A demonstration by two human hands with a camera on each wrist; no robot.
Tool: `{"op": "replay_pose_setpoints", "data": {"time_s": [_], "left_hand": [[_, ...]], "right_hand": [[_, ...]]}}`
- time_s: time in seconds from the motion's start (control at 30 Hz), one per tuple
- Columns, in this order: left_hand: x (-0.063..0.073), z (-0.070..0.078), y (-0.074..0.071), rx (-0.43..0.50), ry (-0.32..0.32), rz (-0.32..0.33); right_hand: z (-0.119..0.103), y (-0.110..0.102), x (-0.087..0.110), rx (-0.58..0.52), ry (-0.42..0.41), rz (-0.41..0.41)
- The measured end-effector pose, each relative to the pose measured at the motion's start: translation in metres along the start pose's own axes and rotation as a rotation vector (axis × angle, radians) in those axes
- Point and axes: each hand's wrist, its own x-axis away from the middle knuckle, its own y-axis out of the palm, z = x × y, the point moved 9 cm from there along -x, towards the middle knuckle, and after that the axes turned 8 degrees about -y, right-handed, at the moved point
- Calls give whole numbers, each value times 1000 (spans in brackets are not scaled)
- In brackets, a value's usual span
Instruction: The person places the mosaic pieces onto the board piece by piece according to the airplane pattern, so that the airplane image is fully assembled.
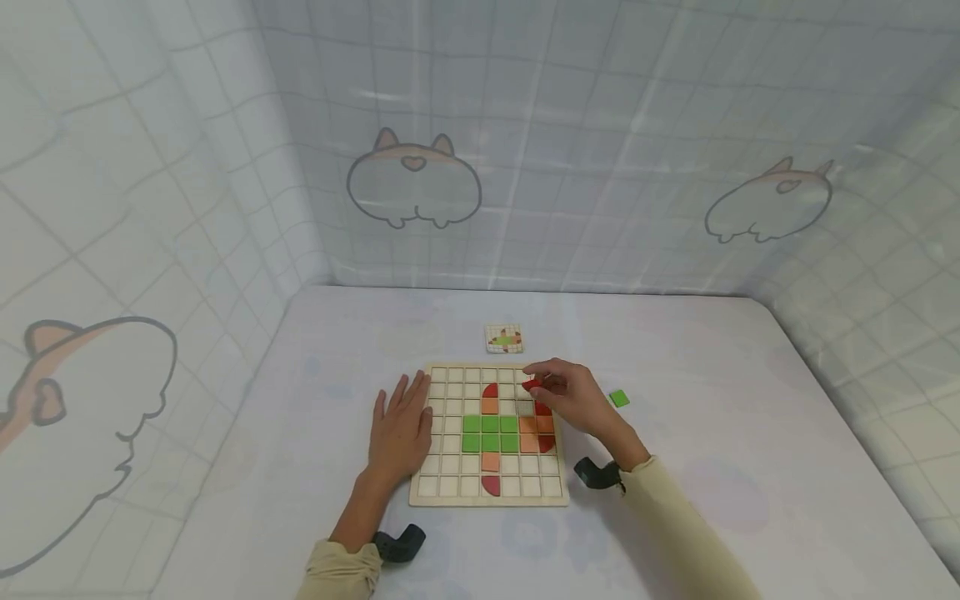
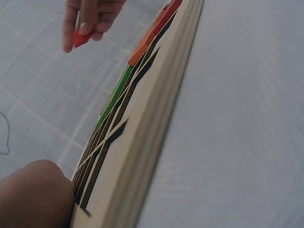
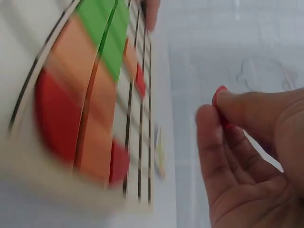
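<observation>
A wooden grid board (image 1: 448, 487) lies on the table, its cells partly filled with green tiles (image 1: 490, 433), orange tiles (image 1: 528, 433) and red quarter-round tiles (image 1: 491, 485). My right hand (image 1: 573, 397) pinches a red tile (image 1: 531, 385) between thumb and fingers above the board's upper right part. The right wrist view shows this red tile (image 3: 219, 95) raised clear of the board. With fingers straight and spread, my left hand (image 1: 400, 429) rests along the board's left edge. In the left wrist view, part of the left hand (image 2: 37, 192) shows beside the board's rim (image 2: 142, 142).
A small pattern card (image 1: 504, 339) lies behind the board. To the right of the board, a loose green tile (image 1: 619, 398) sits on the white table (image 1: 675, 367). Dark wrist cameras (image 1: 597, 474) are worn on both wrists. Tile-patterned walls (image 1: 525, 167) surround the table.
</observation>
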Motion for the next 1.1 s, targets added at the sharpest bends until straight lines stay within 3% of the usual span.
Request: {"op": "replay_pose_setpoints", "data": {"time_s": [0.23,0.53,0.67,0.9,1.1], "left_hand": [[-1,0,3,-15,-10,-23],[-1,-4,6,-10,-19,-37],[-2,-6,7,-21,-17,-37],[-2,-7,9,-36,-13,-42],[-2,-8,9,-34,-7,-42]], "right_hand": [[-26,35,-16,-149,-66,-67],[-27,68,-28,-203,-166,-104],[-33,78,-31,-172,-189,-120],[-33,95,-37,-90,-121,-142],[-36,109,-40,-12,-154,-207]]}}
